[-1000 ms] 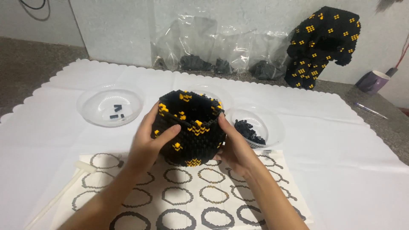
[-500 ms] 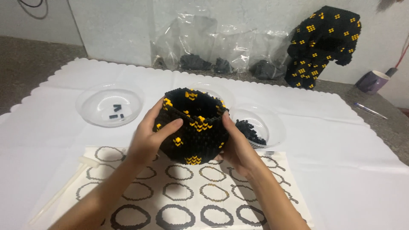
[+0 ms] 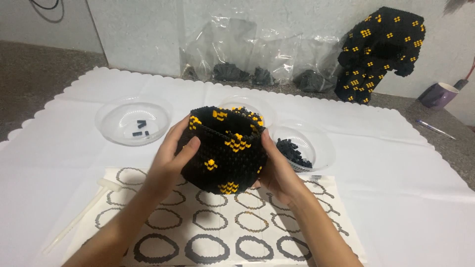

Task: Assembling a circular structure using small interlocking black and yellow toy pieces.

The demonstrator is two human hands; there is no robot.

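Covering the surface (image 3: 74,148), a white scalloped cloth carries a printed sheet of ring outlines (image 3: 222,232). Above it, the left hand (image 3: 170,160) and right hand (image 3: 279,170) clasp the hollow black-and-yellow brick bowl (image 3: 225,151), each grip curled closed around opposite walls, seemingly to steady it. Clear dishes (image 3: 131,118) beside hold tiny loose bricks.

The right hand (image 3: 278,170) has its fingers hidden behind the black and yellow bead bowl (image 3: 223,149), which also covers part of the clear dish (image 3: 247,103) behind it. The contents of the plastic bags (image 3: 257,54) are too dark to identify, and the purple mug (image 3: 439,95) is partly cut off.
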